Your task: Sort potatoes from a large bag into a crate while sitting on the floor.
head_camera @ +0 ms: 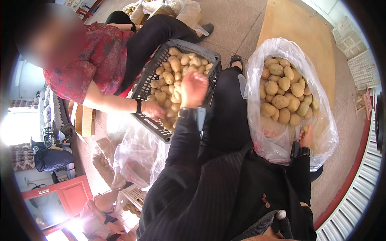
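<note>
My left hand (194, 87), slightly blurred, is over a black plastic crate (217, 58) of potatoes (176, 64). Its fingers look curled, and I cannot tell whether they hold anything. On the right, my right hand (305, 138) has its fingers on a small potato (305, 129) inside a clear plastic bag (327, 120). This bag stands wide at the mouth, with a heap of larger potatoes (280, 101) at its far end. A co-worker's hand (153, 110) reaches into the near left part of the crate, touching the potatoes there.
A co-worker in a red patterned shirt (105, 57) sits left of the crate. Below it lie a crumpled plastic bag (138, 156) and a paper sack (104, 156). Another person (102, 217) is at lower left. Cardboard (295, 27) lies beyond my bag; white crates (363, 69) stand far right.
</note>
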`<state>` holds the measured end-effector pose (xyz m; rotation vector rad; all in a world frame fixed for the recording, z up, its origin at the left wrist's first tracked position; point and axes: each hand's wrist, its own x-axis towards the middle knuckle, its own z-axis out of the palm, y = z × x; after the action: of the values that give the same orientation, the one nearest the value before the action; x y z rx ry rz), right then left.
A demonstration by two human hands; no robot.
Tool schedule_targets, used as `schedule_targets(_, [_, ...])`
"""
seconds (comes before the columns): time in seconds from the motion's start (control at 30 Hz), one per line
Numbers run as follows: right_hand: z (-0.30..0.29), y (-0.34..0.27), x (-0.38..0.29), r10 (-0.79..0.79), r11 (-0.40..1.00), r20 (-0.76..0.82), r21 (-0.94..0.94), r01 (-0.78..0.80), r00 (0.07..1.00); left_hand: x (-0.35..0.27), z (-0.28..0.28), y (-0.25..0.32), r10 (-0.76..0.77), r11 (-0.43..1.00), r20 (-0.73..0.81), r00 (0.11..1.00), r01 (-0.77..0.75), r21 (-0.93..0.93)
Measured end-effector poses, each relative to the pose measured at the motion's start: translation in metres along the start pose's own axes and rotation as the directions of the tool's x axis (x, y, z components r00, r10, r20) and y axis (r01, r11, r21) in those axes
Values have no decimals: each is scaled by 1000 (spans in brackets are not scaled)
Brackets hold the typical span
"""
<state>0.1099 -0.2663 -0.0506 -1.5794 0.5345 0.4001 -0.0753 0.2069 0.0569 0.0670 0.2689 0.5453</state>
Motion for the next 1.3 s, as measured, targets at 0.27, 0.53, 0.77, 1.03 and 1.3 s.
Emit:
schedule_targets(0.27, [-8, 2, -2, 11, 996, 89, 91, -19, 996, -18, 39, -172, -599, 757, 35, 800, 552, 349])
schedule_targets(0.53, [17, -7, -29, -18, 959, -112, 279, 49, 994, -51, -41, -218, -663, 430, -478, 576, 816, 387])
schedule_targets(0.77, [86, -44, -94, -325, 928, 153, 242, 284, 933, -43, -33, -219, -719, 402, -440, 538, 839, 367])
schedule_targets(1.03, [109, -45, -102, -552, 756, 453, -81, 649, 700, -42, -27, -216, -735, 448, -397, 550, 833, 324])
schedule_targets(1.3, [112, -23, -81, -742, 241, 483, -456, 857, 466, -44, -26, -217, -635, 431, -506, 583, 811, 395])
